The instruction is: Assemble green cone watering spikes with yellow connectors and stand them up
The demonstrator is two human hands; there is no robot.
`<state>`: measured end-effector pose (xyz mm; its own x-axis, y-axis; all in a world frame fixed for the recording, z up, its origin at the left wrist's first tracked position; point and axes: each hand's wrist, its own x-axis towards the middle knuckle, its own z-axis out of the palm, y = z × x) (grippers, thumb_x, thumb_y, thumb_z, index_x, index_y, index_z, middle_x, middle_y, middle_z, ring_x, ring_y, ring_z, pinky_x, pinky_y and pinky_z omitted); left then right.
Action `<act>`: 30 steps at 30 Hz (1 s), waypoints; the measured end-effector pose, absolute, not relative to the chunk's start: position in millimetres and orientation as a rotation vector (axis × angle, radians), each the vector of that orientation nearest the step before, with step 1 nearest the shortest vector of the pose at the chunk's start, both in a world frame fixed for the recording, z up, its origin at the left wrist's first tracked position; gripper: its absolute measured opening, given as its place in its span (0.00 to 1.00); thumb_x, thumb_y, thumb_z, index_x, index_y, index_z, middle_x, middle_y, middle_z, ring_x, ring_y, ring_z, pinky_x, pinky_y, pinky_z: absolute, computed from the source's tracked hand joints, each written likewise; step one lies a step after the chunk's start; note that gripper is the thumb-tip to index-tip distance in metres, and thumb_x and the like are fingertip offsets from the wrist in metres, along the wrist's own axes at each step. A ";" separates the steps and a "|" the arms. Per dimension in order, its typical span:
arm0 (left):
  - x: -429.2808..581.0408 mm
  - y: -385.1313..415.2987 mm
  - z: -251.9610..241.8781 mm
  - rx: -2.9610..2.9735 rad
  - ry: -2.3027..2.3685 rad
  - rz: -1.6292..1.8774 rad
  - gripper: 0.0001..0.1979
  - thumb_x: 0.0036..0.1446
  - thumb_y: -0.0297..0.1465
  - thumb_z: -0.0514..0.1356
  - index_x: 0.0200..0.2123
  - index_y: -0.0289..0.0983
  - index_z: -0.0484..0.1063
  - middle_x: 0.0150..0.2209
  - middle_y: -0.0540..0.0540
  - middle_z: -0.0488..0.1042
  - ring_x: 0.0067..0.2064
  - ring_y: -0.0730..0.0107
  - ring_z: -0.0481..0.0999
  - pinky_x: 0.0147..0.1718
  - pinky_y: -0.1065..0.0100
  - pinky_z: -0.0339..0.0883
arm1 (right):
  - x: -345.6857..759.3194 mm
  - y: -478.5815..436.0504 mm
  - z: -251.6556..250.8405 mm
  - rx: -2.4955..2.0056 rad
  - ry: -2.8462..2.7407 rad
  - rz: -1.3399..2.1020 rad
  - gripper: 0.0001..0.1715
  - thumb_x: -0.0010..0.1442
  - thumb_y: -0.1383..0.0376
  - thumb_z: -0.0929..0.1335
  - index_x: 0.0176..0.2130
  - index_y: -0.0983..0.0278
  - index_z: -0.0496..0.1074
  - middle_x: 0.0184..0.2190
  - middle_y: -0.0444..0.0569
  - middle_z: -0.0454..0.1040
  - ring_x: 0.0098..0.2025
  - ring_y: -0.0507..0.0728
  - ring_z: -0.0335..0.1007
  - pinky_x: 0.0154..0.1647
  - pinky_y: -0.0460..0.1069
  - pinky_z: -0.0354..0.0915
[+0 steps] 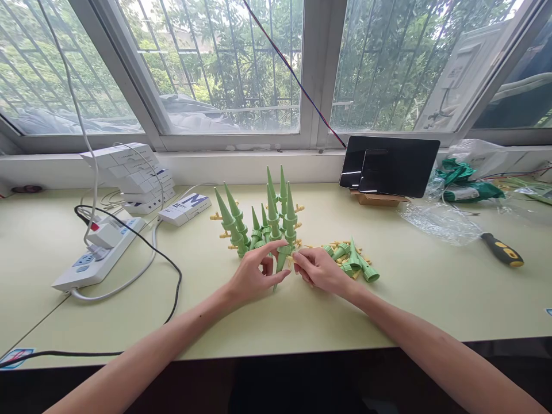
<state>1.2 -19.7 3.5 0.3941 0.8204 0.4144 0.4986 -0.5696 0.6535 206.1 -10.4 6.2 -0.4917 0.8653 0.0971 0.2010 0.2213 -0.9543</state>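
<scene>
My left hand grips a green plastic watering spike between thumb and fingers, its pointed end slanting down toward the table. At the spike's wide end, my right hand pinches a small yellow valve, mostly covered by the fingertips. Just behind my hands stand stacked green spikes with points up and yellow valves sticking out at their sides. Right of my right hand lies a pile of loose green spikes mixed with small yellow valves.
A white power strip with plugs and cables lies at left, near stacked white boxes and a single box. At back right, a black tablet leans on a cardboard stand. Clear plastic wrap and a screwdriver lie right.
</scene>
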 end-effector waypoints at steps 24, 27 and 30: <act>-1.9 -10.9 2.9 1.642 1.035 0.776 0.22 0.62 0.43 0.58 0.51 0.33 0.72 0.24 0.48 0.74 0.17 0.78 0.65 0.16 0.75 0.59 | 205.4 -10.8 1.1 -0.924 -1.973 1.072 0.32 0.67 0.48 0.60 0.21 0.65 0.66 0.15 0.40 0.60 0.19 0.47 0.55 0.25 0.44 0.54; -1.6 -10.6 3.2 1.614 1.043 0.746 0.22 0.61 0.44 0.59 0.50 0.33 0.73 0.24 0.48 0.75 0.17 0.79 0.63 0.15 0.74 0.58 | 205.3 -11.4 2.8 -0.891 -1.984 1.061 0.31 0.67 0.49 0.60 0.22 0.65 0.67 0.16 0.41 0.61 0.20 0.48 0.55 0.25 0.44 0.55; -1.7 -10.9 3.7 1.602 1.043 0.730 0.22 0.61 0.43 0.59 0.50 0.32 0.73 0.25 0.47 0.76 0.17 0.79 0.63 0.16 0.74 0.58 | 205.4 -12.1 4.6 -0.858 -1.990 1.057 0.30 0.67 0.49 0.61 0.23 0.66 0.69 0.16 0.40 0.60 0.20 0.48 0.54 0.24 0.44 0.54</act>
